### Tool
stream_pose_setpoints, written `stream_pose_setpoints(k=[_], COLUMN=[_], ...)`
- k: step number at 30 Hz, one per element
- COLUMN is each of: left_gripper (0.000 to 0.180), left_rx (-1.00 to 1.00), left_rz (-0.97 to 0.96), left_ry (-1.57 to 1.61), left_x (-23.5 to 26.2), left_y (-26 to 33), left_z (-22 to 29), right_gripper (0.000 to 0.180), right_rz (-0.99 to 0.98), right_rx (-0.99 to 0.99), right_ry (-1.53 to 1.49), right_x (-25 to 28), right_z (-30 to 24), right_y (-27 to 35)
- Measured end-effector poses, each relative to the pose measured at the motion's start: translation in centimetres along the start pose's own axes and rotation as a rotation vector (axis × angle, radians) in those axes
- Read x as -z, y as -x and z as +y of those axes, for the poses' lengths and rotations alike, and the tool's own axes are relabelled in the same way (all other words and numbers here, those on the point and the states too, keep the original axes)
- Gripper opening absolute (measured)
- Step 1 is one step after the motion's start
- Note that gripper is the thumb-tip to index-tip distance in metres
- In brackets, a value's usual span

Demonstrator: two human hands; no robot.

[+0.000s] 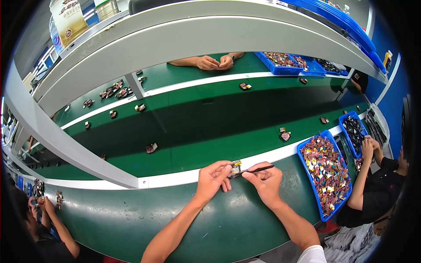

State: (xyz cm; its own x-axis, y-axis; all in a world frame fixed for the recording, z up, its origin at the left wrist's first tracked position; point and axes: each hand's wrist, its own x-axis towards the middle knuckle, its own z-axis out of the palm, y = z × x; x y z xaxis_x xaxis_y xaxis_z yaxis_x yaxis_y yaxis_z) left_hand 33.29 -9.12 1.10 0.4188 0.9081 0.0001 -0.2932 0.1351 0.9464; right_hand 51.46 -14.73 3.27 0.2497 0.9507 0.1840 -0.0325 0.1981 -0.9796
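My left hand (pixel 214 176) pinches a small electronic part (pixel 236 166) with a silvery body and a yellow patch. Black tweezers (pixel 262 169) rest in my right hand (pixel 266 184), closed around them, and their tip reaches the part's lower edge. Both hands are held over the near edge of the green worktable (pixel 166 219). To the right of my right hand lies a blue tray (pixel 301 151) heaped with small reddish, yellow and silver parts (pixel 325 175). Fine details of the part between my fingers are too small to make out.
A green conveyor belt (pixel 193 149) carries scattered small parts, including one (pixel 285 134) ahead of my right hand. Grey shelf framing (pixel 210 39) crosses above. Co-workers' hands show across the belt (pixel 215 62), at right (pixel 368 147) and at far left (pixel 44 203). Another blue tray (pixel 353 131) holds black pieces.
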Motion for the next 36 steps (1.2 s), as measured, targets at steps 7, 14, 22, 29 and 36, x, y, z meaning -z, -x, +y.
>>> stream_pose_setpoints(k=[7,14,22,29,36], left_gripper=[0.030,0.028,0.027,0.028,0.026], left_rx=[0.015,-0.001,0.008,0.018,0.015], left_rz=[0.007,-0.010,0.007,-0.007,-0.021], left_ry=[0.004,-0.040,-0.017,0.005,0.005], left_x=[-0.3,0.0,-0.4,-0.5,-0.4], left_y=[-0.2,-0.3,-0.3,-0.5,-0.6], left_z=[-0.1,-0.3,-0.1,-0.1,-0.2], right_gripper=[0.015,0.013,0.014,0.014,0.013], right_rz=[0.046,0.046,-0.001,0.006,-0.006], right_rx=[0.084,0.169,0.118,0.144,0.120], right_ry=[0.147,0.176,0.143,0.199,0.184], right_x=[-0.2,-0.1,0.3,0.3,0.4], right_z=[0.1,0.7,1.0,0.9,0.7], right_y=[0.3,0.1,-0.2,-0.1,-0.2])
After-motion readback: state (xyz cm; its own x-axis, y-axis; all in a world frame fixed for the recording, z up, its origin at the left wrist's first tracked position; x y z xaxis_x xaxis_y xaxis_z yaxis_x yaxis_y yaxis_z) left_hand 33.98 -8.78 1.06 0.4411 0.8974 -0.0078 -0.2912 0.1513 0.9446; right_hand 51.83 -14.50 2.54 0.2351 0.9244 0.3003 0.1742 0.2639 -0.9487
